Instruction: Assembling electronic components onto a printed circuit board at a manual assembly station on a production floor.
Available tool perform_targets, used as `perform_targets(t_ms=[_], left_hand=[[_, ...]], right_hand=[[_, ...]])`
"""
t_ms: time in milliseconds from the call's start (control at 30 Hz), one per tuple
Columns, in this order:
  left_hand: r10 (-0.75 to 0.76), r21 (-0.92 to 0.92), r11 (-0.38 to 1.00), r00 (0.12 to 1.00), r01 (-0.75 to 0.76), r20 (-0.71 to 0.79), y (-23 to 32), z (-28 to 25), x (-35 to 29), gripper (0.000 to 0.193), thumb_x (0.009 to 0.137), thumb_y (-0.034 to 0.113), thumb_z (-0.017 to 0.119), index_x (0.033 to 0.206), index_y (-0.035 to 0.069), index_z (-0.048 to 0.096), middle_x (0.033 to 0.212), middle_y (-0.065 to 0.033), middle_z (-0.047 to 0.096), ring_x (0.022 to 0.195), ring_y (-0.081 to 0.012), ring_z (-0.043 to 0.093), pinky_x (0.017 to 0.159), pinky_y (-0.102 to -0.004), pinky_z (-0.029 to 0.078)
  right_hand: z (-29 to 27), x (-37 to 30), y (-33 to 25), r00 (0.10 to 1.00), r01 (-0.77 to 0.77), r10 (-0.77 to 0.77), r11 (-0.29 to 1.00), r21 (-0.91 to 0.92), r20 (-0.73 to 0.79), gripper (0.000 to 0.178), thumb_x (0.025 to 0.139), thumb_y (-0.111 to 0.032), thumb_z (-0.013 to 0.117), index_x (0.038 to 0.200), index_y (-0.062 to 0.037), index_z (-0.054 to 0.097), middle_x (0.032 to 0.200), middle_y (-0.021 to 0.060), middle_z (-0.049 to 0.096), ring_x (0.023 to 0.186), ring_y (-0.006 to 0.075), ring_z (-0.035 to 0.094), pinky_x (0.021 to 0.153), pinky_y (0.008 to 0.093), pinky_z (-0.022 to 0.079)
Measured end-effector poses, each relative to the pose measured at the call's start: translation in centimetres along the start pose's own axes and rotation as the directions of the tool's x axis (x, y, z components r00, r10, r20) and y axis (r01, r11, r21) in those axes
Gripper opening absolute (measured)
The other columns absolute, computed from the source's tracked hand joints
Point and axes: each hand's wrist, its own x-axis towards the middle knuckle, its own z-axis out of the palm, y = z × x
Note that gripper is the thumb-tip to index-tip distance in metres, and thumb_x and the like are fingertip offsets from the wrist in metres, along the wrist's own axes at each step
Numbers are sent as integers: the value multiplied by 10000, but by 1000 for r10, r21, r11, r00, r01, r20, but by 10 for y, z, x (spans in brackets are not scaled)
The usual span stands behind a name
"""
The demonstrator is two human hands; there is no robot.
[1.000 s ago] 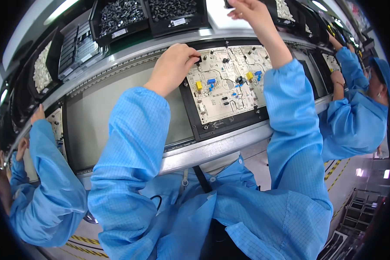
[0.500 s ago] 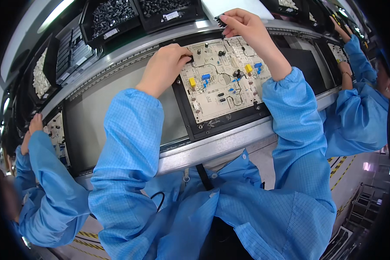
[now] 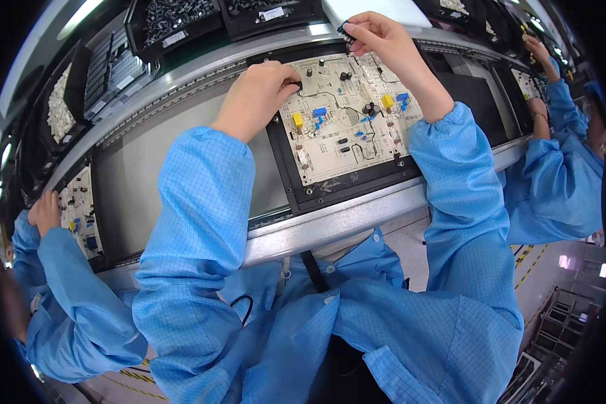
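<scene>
A pale circuit board [image 3: 326,149] with black, blue and yellow parts lies in a black carrier frame [image 3: 343,191] in front of me. My left hand [image 3: 261,94] is at the board's far left corner, thumb and fingers pinched on a small black component [image 3: 298,85] that touches the board or sits just over it; the fingers partly hide it. Above the board's far edge, my right hand [image 3: 378,39] is closed on several small black components [image 3: 347,37] with pins, held between thumb and fingertips.
Black bins [image 3: 175,30] of small dark parts stand beyond the metal rail, with a bin of white parts [image 3: 60,108] farther left. A white slab [image 3: 384,12] lies behind my right hand. Co-workers' sleeves [image 3: 81,289] [image 3: 552,182] and hands are close on both sides, with another board [image 3: 81,209] at left.
The carrier and board have shifted slightly left, and my left hand has stayed at the board's corner. My right hand keeps its hold with little movement. The left co-worker's hands have moved nearer their board.
</scene>
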Motion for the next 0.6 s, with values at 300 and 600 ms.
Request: perform_targets(t_ms=[300, 600], left_hand=[[-117, -179, 981, 963, 74, -244, -13, -52, 17, 255, 817, 201, 704, 999, 25, 667, 907, -128, 672, 840, -199, 659, 759, -295, 519], [153, 779, 522, 860, 349, -487, -108, -96, -3, 672, 866, 542, 537, 1333, 68, 439, 1394, -96, 433, 1340, -283, 333, 1071, -567, 227]], right_hand=[[4, -19, -36, 984, -20, -6, 989, 146, 176, 288, 918, -201, 592, 1163, -51, 579, 927, 44, 626, 865, 127, 641, 814, 241, 504], [10, -40, -66, 939, -27, -42, 980, 196, 340, 256, 861, -39, 581, 1117, -32, 590, 1015, 47, 601, 944, 129, 593, 866, 251, 478]])
